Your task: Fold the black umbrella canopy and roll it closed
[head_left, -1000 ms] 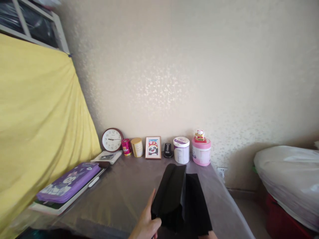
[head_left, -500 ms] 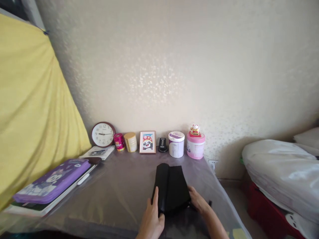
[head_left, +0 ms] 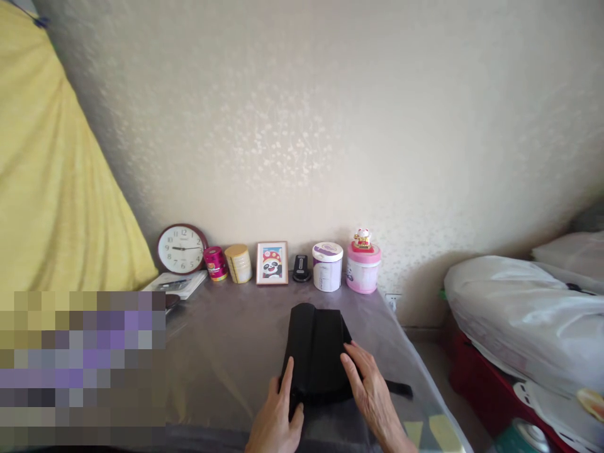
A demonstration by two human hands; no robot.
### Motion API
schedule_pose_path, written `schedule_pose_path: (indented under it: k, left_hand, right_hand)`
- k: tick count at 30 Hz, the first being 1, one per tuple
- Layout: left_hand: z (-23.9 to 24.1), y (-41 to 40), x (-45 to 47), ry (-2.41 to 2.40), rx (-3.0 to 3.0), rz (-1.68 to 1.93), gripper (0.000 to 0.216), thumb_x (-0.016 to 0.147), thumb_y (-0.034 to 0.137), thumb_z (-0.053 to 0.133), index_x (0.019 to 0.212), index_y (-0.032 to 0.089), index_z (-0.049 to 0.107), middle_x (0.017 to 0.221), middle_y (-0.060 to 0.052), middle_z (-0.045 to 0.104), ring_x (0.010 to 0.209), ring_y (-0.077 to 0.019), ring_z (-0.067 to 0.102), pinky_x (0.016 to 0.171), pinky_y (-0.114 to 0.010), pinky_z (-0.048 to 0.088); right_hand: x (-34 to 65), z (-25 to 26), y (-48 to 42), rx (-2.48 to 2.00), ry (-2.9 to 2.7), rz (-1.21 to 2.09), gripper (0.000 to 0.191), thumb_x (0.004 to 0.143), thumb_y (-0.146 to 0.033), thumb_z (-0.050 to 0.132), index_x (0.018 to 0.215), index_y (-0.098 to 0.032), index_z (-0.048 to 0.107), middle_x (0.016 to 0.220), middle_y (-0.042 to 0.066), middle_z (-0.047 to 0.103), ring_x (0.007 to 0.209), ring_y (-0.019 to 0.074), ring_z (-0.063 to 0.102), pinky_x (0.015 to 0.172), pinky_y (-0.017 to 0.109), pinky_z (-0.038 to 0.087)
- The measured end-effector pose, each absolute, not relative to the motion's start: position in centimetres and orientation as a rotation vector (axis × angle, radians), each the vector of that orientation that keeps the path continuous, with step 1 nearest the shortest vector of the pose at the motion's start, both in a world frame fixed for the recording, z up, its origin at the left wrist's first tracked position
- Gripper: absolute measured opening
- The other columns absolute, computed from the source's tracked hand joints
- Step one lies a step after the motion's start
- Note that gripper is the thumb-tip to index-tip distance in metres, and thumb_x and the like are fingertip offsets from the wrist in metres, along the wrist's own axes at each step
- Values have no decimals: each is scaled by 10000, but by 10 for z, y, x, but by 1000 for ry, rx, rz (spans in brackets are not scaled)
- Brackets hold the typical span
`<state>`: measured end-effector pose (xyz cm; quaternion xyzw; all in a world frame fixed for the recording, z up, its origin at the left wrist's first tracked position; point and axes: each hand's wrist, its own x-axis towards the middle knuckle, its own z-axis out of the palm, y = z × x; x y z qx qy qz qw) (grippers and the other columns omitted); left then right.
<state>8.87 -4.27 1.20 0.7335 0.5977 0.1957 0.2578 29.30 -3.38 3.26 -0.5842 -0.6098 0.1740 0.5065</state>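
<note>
A black folded case-like item lies on the table before me, with a thick rounded fold along its left side and a flatter panel on the right. A black strap sticks out from under its right side. My left hand grips the near left edge, index finger stretched along the side and thumb at the near end. My right hand rests on the right edge, its fingers stretched out over the panel. What lies beneath the item is hidden.
Along the wall stand a clock, a pink can, a yellow-lidded jar, a panda picture frame, a white-purple tub and a pink tub bearing a cat figurine. Blurred blocks cover the lower left.
My right hand has moved from gripping the right side onto the panel's top right edge. The strap shows more at the right. My view has shifted slightly.
</note>
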Motion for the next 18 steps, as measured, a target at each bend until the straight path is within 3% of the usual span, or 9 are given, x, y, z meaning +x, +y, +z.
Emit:
schedule_pose_path:
  k: [3, 5, 8, 10, 13, 18]
  left_hand:
    - [13, -45, 83, 1649, 1996, 459, 678, 849, 236, 350, 1450, 177, 41, 1201, -150, 511, 945, -210, 623, 815, -282, 449]
    - [11, -46, 79, 1643, 2009, 459, 685, 844, 253, 365, 1449, 167, 58, 1237, -166, 511, 1006, -232, 605, 841, -301, 442]
    - [10, -47, 75, 1552, 2021, 505, 722, 831, 244, 396, 1450, 176, 32, 1347, -142, 466, 1112, -228, 556, 881, -283, 419]
    - [10, -47, 75, 1553, 1999, 460, 739, 837, 247, 400, 1448, 203, -14, 1264, -104, 563, 1011, -215, 617, 814, -265, 441]
    - [14, -48, 78, 1619, 1994, 373, 742, 848, 248, 399, 1444, 215, -42, 1089, -74, 672, 853, -213, 669, 707, -249, 448]
    - [22, -49, 89, 1691, 2004, 236, 752, 842, 241, 411, 1440, 118, -28, 1044, -128, 683, 894, -241, 663, 741, -273, 455]
  right_hand:
    - [283, 34, -42, -1440, -1509, 572, 499, 829, -463, 523, 1249, -194, 515, 1214, 90, 594, 1134, 253, 542, 955, 382, 445]
    - [276, 29, -45, -1460, -1493, 613, 565, 810, -462, 554, 1288, -175, 466, 1218, 103, 591, 1121, 256, 554, 903, 351, 484]
    - [266, 15, -43, -1512, -1436, 514, 518, 787, -459, 579, 1195, -143, 539, 1118, 130, 641, 1033, 279, 605, 829, 347, 520]
    - [262, 6, -38, -1526, -1387, 419, 456, 797, -438, 562, 1138, -136, 573, 1070, 137, 660, 988, 282, 626, 810, 353, 527]
    - [255, 5, -29, -1479, -1366, 349, 440, 829, -390, 515, 1176, -122, 544, 1089, 138, 654, 1001, 266, 624, 828, 349, 525]
    - [236, 25, -14, -1337, -1529, 376, 410, 847, -296, 480, 1222, -131, 506, 1153, 114, 627, 1066, 226, 592, 911, 342, 489]
